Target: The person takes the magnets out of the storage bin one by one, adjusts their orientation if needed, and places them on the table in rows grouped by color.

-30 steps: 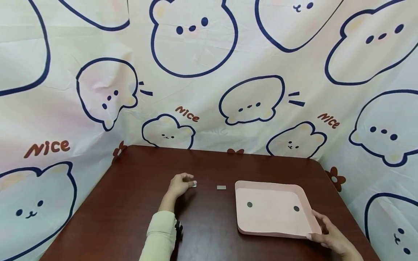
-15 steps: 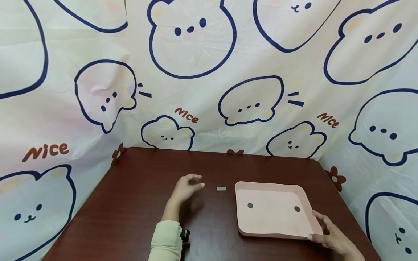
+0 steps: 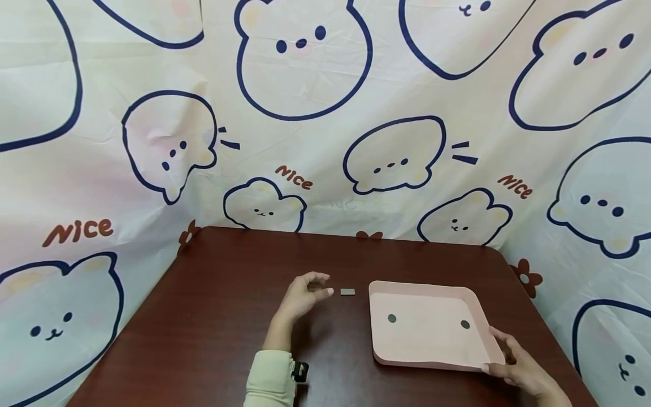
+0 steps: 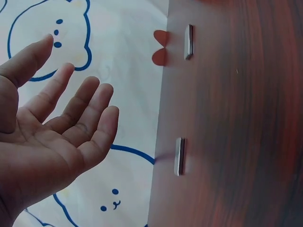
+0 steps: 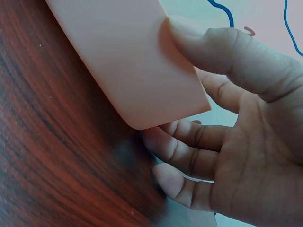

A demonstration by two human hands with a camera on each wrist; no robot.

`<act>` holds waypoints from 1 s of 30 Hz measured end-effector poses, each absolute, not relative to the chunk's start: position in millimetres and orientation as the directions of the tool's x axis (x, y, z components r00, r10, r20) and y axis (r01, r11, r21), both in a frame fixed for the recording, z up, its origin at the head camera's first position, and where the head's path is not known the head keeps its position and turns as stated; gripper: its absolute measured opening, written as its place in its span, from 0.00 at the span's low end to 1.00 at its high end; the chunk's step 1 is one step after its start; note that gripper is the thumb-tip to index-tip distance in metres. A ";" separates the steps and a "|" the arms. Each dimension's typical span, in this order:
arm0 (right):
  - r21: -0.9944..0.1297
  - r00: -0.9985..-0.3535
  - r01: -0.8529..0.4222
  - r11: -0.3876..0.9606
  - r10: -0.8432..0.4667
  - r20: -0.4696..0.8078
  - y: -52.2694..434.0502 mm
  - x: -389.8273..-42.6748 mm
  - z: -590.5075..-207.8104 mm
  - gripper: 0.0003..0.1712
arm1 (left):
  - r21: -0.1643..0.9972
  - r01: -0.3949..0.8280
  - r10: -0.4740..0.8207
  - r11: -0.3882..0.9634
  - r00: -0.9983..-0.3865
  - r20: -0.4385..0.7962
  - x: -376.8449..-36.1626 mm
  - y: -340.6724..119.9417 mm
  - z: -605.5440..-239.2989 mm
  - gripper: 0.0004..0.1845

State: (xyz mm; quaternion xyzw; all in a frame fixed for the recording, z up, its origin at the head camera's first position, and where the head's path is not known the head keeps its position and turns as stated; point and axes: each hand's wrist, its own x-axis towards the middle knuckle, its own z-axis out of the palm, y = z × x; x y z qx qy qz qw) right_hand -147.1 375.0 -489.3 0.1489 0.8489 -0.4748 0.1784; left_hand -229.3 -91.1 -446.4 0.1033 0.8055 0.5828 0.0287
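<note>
Head view: left hand [image 3: 305, 294], fingers spread and holding nothing, hovers just left of a small grey bar [image 3: 347, 291] on the table [image 3: 213, 316]; right hand [image 3: 519, 367] pinches the near right corner of the pink tray [image 3: 432, 362], which holds two dark discs [image 3: 392, 318].

Left wrist view: two bars [image 4: 179, 156] lie flat; thin, stiff, probably light and slick, best pinched by the long edges.

Right wrist view: thumb [image 5: 227, 52] over the rim, fingers beneath.
</note>
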 end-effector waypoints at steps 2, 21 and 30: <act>-0.752 -0.890 0.426 0.503 0.085 -0.447 375.2 -148.0 -489.6 0.56 | 0.948 0.131 0.202 0.292 -0.977 0.073 -229.1 -87.3 -445.4 0.19; -0.762 -0.891 0.431 0.483 0.094 -0.445 375.5 -147.2 -488.8 0.57 | 0.960 0.205 0.338 0.190 -0.932 0.131 -227.9 -36.6 -448.0 0.18; -0.757 -0.892 0.426 0.495 0.094 -0.442 375.3 -146.1 -489.0 0.57 | 0.961 0.223 0.376 0.164 -0.915 0.148 -228.9 -15.8 -455.9 0.16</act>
